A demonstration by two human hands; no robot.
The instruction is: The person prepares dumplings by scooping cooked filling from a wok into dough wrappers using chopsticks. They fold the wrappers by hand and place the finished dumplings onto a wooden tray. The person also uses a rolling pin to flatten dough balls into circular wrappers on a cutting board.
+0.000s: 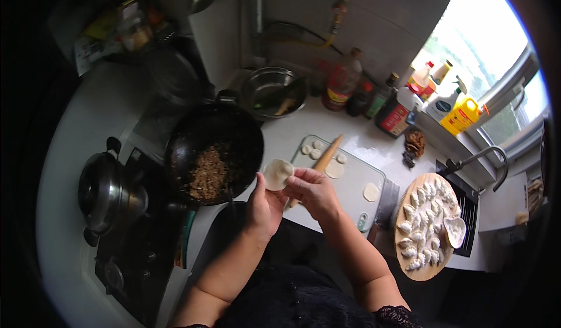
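right hand (314,192): pinching dough wrapper (275,175) rim | left hand (265,210): loosely uncurled, palm up, probably supporting it | position: off cutting board (346,202) left edge, beside wok (241,134), presumably for reaching crumbly mix (209,173)

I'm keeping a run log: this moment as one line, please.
left hand: at dough wrapper; right hand: pinching dough wrapper; rolling pin: on cutting board; dumplings: on wooden board
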